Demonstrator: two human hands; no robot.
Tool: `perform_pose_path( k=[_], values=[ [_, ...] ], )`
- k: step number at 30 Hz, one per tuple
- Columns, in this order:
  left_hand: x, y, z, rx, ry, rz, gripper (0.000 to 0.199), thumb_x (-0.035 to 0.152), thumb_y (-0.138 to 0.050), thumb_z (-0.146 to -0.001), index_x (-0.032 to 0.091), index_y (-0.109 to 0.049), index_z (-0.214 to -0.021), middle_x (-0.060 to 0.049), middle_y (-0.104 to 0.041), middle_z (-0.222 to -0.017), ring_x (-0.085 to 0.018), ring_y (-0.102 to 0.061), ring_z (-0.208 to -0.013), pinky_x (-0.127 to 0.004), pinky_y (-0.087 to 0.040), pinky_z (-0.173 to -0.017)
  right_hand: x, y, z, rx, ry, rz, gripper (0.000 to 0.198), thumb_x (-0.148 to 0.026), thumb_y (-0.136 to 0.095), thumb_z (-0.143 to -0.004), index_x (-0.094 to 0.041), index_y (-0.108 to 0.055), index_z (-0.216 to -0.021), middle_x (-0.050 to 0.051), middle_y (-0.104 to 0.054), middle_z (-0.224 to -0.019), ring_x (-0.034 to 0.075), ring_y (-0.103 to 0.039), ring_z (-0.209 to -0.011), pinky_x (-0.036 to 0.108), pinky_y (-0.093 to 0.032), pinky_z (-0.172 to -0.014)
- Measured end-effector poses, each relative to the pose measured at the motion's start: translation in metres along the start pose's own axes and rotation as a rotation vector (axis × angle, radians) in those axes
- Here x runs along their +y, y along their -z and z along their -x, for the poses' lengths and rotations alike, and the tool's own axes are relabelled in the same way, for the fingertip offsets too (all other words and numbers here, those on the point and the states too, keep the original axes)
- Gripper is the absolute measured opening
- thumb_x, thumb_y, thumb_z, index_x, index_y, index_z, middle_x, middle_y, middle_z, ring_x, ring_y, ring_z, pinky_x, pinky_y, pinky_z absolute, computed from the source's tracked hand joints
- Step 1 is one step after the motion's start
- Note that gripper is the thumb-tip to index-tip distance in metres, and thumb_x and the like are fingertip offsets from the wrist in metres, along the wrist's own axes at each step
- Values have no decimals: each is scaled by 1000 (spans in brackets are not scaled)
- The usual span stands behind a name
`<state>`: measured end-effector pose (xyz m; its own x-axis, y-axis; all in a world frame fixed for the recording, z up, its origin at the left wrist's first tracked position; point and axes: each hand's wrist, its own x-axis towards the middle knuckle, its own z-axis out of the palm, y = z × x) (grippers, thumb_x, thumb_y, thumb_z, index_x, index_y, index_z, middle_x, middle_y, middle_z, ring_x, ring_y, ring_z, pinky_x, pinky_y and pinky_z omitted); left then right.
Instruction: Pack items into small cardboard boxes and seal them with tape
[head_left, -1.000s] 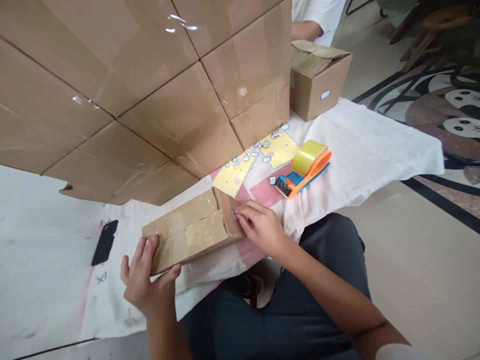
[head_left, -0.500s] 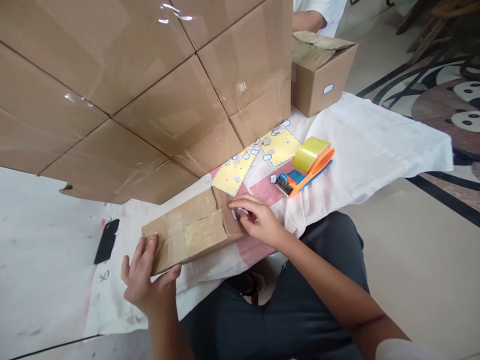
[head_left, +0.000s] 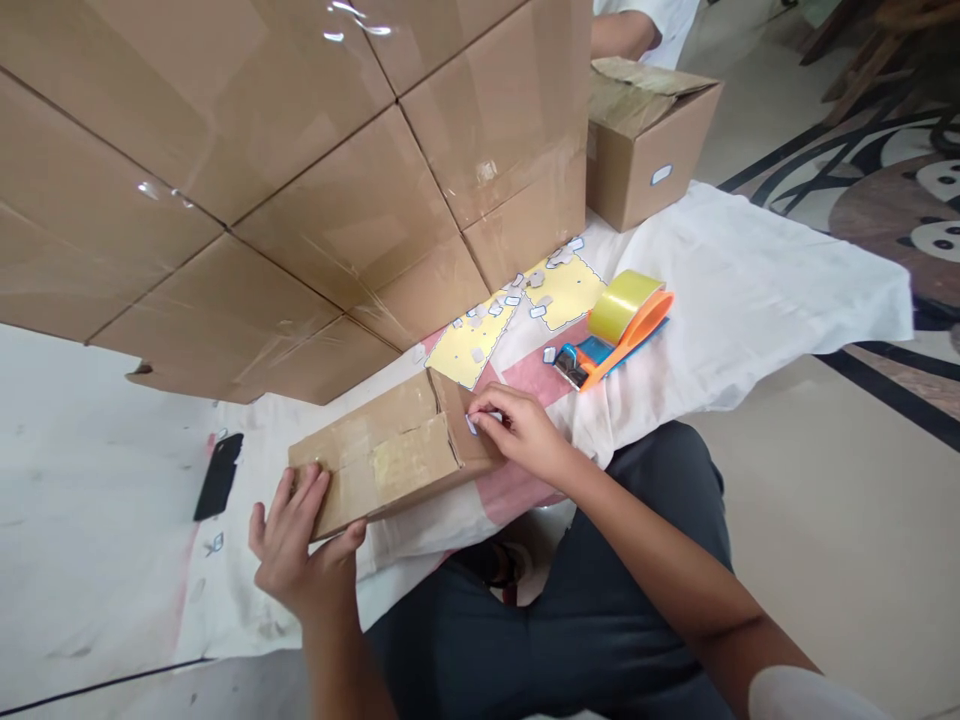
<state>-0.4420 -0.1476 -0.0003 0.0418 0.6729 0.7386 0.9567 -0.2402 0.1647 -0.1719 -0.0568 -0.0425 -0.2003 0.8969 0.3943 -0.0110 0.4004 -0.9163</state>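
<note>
A taped, long cardboard box (head_left: 375, 440) lies on the cloth before me. My left hand (head_left: 307, 545) grips its left end, fingers on the top and thumb along the near side. A small white sticker (head_left: 471, 425) with a blue border shows on the box's right end. At that sticker, my right hand (head_left: 506, 425) has thumb and index finger pinched together; its other fingers are curled. Beyond the box lie yellow sheets (head_left: 469, 350) with several small stickers and scraps on them. To the right rests an orange and blue tape dispenser (head_left: 619, 335) with a yellowish roll.
Stacked cardboard boxes (head_left: 330, 180) rise like a wall behind the work area. Another box (head_left: 652, 150) with a sticker stands at the back right, near a person's arm (head_left: 622, 35). A black phone-like object (head_left: 219, 478) lies left on the white cloth (head_left: 787, 270).
My right hand's fingers have closed from a looser, stretched pose into a pinch at the sticker. My left hand keeps its hold on the box. The view has shifted slightly.
</note>
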Motion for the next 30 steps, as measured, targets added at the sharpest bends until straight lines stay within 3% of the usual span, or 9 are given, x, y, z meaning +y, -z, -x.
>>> perform_pose_path(
  k=[7,10,13,18,20,26,30],
  values=[
    [-3,1,0,-20,-10,-16,51,54,-64,-89,22,-66,-129,-17,-69,-127,-36,-56,-131,-56,-29,-117,-5,8,-4,-21,50,129,15,-14,-41,-95,-21,-51,-87,3,-58,-86,16,-56,-82,28,-44,-76],
    [-4,2,1,-33,-13,-15,53,55,-63,-89,22,-64,-130,-16,-69,-128,-35,-55,-133,-55,-28,-117,-6,20,-19,71,-19,201,14,-13,-43,-92,-20,-54,-87,3,-62,-88,16,-59,-84,28,-45,-77],
    [-7,2,2,-49,-25,-21,54,57,-61,-89,23,-63,-131,-15,-70,-127,-34,-55,-133,-53,-28,-117,1,25,-55,95,-140,356,14,-11,-47,-88,-18,-60,-86,5,-68,-87,17,-63,-84,27,-46,-78],
    [-7,1,2,-36,-25,-16,54,58,-61,-89,23,-64,-130,-14,-71,-126,-34,-56,-132,-51,-27,-117,24,8,-122,-159,-397,793,13,-7,-58,-82,-13,-69,-86,15,-72,-93,23,-67,-89,27,-47,-75],
    [-6,2,1,-34,-30,-14,54,58,-62,-89,23,-64,-130,-14,-71,-126,-34,-56,-132,-51,-27,-117,29,2,-137,-203,-458,872,18,-2,-62,-75,-12,-70,-88,18,-72,-98,26,-67,-93,28,-48,-76],
    [-7,2,3,-33,-35,15,53,54,-65,-88,23,-63,-132,-15,-69,-128,-34,-55,-133,-52,-27,-117,21,25,-132,-111,-408,868,36,0,-53,-76,-10,-64,-109,17,-70,-104,26,-66,-98,30,-50,-80],
    [-12,1,5,-28,-43,32,54,52,-67,-87,24,-62,-134,-13,-69,-130,-33,-54,-134,-51,-25,-118,12,41,-89,46,-269,443,47,-4,-48,-76,-16,-54,-121,10,-63,-113,17,-65,-85,30,-51,-77]
  ],
)
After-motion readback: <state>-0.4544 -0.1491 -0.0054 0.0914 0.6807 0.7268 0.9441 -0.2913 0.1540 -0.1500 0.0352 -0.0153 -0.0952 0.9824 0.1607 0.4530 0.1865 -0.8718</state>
